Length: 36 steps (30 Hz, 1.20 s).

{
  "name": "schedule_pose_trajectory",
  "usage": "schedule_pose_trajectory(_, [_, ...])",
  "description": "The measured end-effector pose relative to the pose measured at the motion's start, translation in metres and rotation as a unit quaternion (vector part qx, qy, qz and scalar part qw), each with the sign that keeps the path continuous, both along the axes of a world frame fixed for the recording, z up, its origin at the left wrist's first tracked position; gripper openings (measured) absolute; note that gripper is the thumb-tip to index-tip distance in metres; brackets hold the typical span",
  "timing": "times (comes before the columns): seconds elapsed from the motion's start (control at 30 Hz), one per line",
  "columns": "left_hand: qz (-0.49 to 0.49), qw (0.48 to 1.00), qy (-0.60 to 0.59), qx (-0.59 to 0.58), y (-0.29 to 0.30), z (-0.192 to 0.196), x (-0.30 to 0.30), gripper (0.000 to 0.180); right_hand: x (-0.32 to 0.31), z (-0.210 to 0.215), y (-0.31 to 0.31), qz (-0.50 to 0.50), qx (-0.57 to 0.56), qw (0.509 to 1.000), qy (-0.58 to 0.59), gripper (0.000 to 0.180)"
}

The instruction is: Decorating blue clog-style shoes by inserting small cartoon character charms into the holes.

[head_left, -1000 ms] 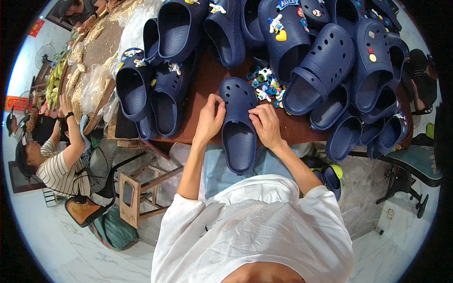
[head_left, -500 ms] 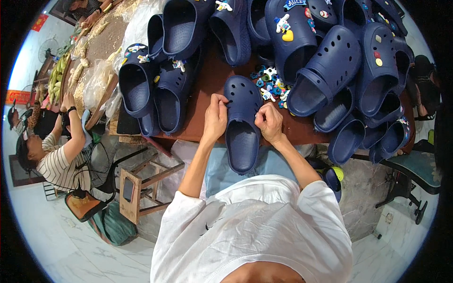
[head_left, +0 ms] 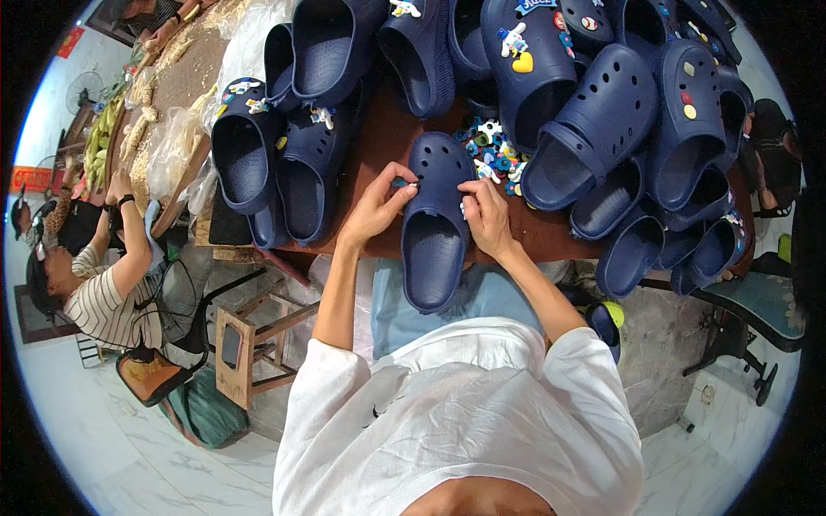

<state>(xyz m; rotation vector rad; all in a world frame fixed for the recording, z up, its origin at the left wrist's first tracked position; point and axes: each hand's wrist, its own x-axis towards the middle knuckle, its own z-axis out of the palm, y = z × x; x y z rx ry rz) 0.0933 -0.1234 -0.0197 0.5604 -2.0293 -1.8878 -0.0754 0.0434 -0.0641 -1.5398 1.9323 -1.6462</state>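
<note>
Stripes mark the shirt of a second person [head_left: 101, 301] seated at the far left, arms raised toward a heap of pale goods in clear bags [head_left: 176, 129]; a wooden stool [head_left: 249, 340] stands on the floor between that person and the brown table [head_left: 387, 129]. On the table's left part lie several navy clogs [head_left: 258, 146], some already set with small coloured charms. Next comes the left hand [head_left: 379, 206], its thumb and forefinger pinched on something small and pale at the left edge of a plain navy clog [head_left: 434, 232]; what that small piece is cannot be told at this size. This clog lies toe away from the person, heel hanging over the table's near edge, straight in front of the white-shirted chest. The right hand [head_left: 489, 215] rests against the clog's right side, fingers curled onto its upper, grasping the shoe rather than lying loose. Just beyond the toe sits a small pile of bright charms [head_left: 486, 150]. To the right, a large heap of navy clogs [head_left: 637, 129] covers the rest of the table, several overlapping and tipped on their sides.
</note>
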Motion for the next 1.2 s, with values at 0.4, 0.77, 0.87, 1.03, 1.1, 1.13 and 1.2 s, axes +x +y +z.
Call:
schedule_pose_trajectory(0.4, [0.028, 0.984, -0.044, -0.169, -0.004, 0.024, -0.018, 0.015, -0.001, 0.005, -0.002, 0.000, 0.005, 0.999, 0.046, 0.016])
schedule_pose_trajectory(0.77, [0.038, 0.979, -0.048, -0.193, -0.003, 0.022, -0.025, 0.018, 0.000, 0.002, -0.001, -0.015, -0.008, 0.999, 0.037, 0.023])
schedule_pose_trajectory(0.87, [0.047, 0.890, -0.092, -0.443, -0.005, 0.031, -0.043, 0.011, 0.000, 0.003, 0.003, -0.008, 0.005, 0.999, 0.034, 0.025])
schedule_pose_trajectory(1.03, [-0.009, 0.866, -0.078, -0.493, 0.000, 0.034, -0.087, 0.016, -0.002, 0.010, 0.013, 0.047, 0.055, 0.997, -0.034, 0.034])
schedule_pose_trajectory(1.1, [-0.035, 0.870, -0.013, -0.492, 0.004, 0.029, -0.107, 0.019, -0.011, 0.012, 0.018, 0.072, 0.057, 0.996, 0.016, 0.042])
schedule_pose_trajectory(1.13, [-0.036, 0.868, -0.013, -0.495, 0.007, 0.030, -0.114, 0.019, -0.015, 0.012, 0.021, 0.095, 0.080, 0.992, -0.011, 0.048])
schedule_pose_trajectory(1.2, [-0.075, 0.885, -0.016, -0.459, 0.012, 0.034, -0.121, 0.030, -0.018, 0.013, 0.020, 0.095, 0.086, 0.992, -0.007, 0.048])
